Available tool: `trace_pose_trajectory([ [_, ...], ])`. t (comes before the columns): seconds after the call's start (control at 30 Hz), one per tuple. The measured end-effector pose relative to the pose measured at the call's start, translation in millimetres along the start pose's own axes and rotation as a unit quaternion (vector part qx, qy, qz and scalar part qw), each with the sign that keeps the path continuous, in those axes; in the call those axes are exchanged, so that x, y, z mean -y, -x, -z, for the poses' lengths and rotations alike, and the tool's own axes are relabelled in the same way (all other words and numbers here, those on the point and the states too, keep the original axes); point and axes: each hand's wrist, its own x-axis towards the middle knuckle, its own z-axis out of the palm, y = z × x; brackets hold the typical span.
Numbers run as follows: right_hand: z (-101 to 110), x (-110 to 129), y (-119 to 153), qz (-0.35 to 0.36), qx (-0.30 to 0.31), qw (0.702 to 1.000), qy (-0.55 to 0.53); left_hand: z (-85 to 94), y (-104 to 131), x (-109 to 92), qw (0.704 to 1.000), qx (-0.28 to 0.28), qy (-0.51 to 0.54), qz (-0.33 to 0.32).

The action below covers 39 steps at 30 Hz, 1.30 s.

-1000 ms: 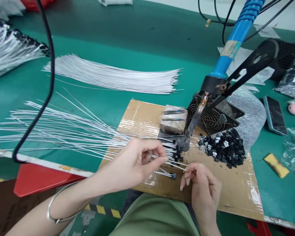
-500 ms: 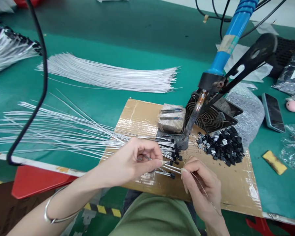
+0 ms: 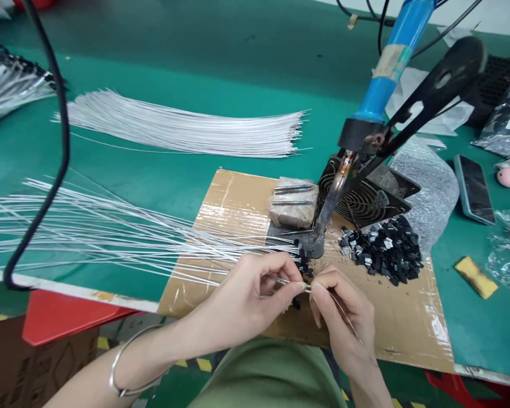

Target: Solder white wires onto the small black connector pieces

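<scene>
My left hand (image 3: 274, 286) is closed in a pinch on white wires, their ends pointing right. My right hand (image 3: 344, 311) pinches at those ends, its fingertips almost touching the left ones. A thin silvery wire (image 3: 344, 314), like solder wire, runs from its pinch across the palm. Loose white wires (image 3: 123, 235) stretch left from under my left hand. Small black connectors (image 3: 302, 263) sit on their right ends, partly hidden by my fingers. Above my hands, a soldering iron with a blue handle (image 3: 402, 48) points its tip down at a dark metal base.
A brown board (image 3: 221, 198) lies under the work, bearing a block with thin metal rods (image 3: 295, 207), a fan (image 3: 352, 195) and a pile of black connectors (image 3: 386, 252). Behind lies a bundle of white wires (image 3: 187, 127). A phone (image 3: 475, 190) and yellow sponge (image 3: 476, 276) are right; a black cable (image 3: 63, 124) hangs left.
My left hand has moved right, closing the gap to my right hand, which now pinches close beside its fingertips. The view has shifted slightly.
</scene>
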Motion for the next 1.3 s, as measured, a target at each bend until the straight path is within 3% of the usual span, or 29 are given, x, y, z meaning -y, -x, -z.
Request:
trace_pose_trajectory([
  [0.13,4.9,-1.6,-6.1,-0.058,-0.11,0.973,-0.197,0.7,-5.2,-1.1,0.997,-0.063,0.043,0.016],
  [0.27,11.7,-0.9,-12.2,-0.088,-0.094,0.947,-0.294,1.7,-8.1,0.2,0.994,-0.099,0.028,0.027],
  [0.4,3.6,-4.0,-10.3,-0.102,-0.14,0.953,-0.247,1.6,-8.6,0.6,0.994,-0.102,0.03,0.017],
  [0.53,-9.2,-5.3,-8.8,-0.112,-0.114,0.968,-0.193,0.8,-9.2,0.8,0.993,-0.107,0.038,0.0],
  [0.67,-15.2,-3.5,-9.9,-0.122,-0.087,0.964,-0.218,-1.4,-9.7,2.2,0.992,-0.117,0.039,-0.008],
  [0.93,-17.9,-3.9,-7.7,-0.138,-0.093,0.958,-0.232,-6.5,-2.6,1.2,0.991,-0.135,-0.026,-0.008],
  [1.3,-13.6,2.4,-12.9,-0.191,-0.06,0.933,-0.298,-7.4,-0.2,3.6,0.991,-0.128,-0.04,-0.014],
])
